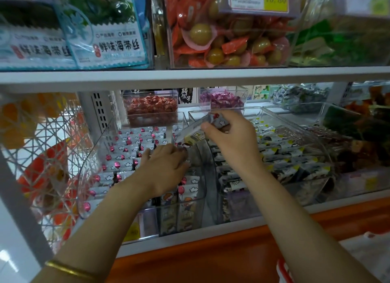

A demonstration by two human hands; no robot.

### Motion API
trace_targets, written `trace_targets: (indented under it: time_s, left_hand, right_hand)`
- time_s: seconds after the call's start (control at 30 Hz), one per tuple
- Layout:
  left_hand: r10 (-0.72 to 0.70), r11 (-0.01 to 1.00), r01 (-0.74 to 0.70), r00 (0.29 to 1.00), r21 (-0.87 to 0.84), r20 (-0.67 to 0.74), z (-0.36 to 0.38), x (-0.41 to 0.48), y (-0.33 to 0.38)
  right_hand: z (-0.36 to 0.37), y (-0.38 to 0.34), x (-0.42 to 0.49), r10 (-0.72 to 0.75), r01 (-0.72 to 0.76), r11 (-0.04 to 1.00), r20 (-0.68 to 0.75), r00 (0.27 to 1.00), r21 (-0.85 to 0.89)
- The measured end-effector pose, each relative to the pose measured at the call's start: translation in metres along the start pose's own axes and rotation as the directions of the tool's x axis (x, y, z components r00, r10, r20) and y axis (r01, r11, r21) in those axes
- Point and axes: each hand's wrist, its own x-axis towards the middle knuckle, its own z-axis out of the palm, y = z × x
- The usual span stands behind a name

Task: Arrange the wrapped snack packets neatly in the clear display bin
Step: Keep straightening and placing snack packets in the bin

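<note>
head | right hand (pixel 230 135) pinches a packet (pixel 217 120) above the clear bin (pixel 88 166) | left hand (pixel 166 164) fingers together, pressing the packet rows (pixel 124 156) | risk: dropped packet lands crooked or slips into the gap beside the bin

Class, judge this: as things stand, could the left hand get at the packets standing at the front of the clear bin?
Probably yes. The left hand already rests inside the open-topped bin, and the front packets stand just below it, uncovered.

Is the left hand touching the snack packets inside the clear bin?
Touching. The head view shows the left hand lying flat on the rows of snack packets in the clear bin, its fingers pressed onto them.
</note>
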Motion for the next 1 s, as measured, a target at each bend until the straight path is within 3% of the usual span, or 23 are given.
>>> trace_targets:
  time_s: [0.1,0.3,0.43,0.57,0.67,0.73,0.83,0.9,1.0]
  left_hand:
    - [-0.006,1.0,0.006,1.0,0.0,-0.002,-0.001,-0.001,0.001]
    - [0.021,1.0,-0.023,0.998,-0.019,-0.061,-0.001,-0.011,-0.001]
    - [0.053,0.998,-0.057,0.994,-0.036,-0.094,-0.006,-0.017,-0.003]
    - [-0.01,1.0,0.01,0.993,0.005,-0.119,-0.015,-0.018,-0.005]
    - [-0.062,0.998,0.063,0.993,0.01,-0.102,-0.016,-0.02,-0.007]
    - [-0.077,0.997,0.077,0.993,-0.006,-0.089,-0.015,-0.021,-0.009]
    - [-0.094,0.995,0.092,0.992,-0.037,-0.078,-0.013,-0.023,-0.013]
    - [-0.097,0.995,0.094,0.991,-0.041,-0.086,-0.012,-0.024,-0.016]
    - [-0.077,0.996,0.07,0.99,-0.057,-0.115,-0.011,-0.024,-0.022]
  right_hand:
    - [0.009,-0.004,0.015,-0.104,0.122,0.977,0.112,0.988,-0.176]
    - [0.032,-0.006,0.046,-0.097,0.289,0.836,0.393,0.914,-0.467]
    - [0.044,-0.007,0.053,0.149,0.426,0.652,0.657,0.739,-0.627]
    - [0.049,-0.012,0.06,0.343,0.593,0.478,0.76,0.552,-0.647]
    - [0.049,-0.019,0.067,0.367,0.643,0.455,0.787,0.495,-0.616]
    - [0.046,-0.018,0.073,0.289,0.553,0.587,0.792,0.538,-0.591]
    - [0.049,-0.012,0.082,0.145,0.402,0.715,0.683,0.715,-0.572]
    - [0.059,-0.006,0.084,0.092,0.417,0.685,0.639,0.764,-0.597]
    - [0.076,0.002,0.083,0.17,0.482,0.57,0.67,0.723,-0.665]
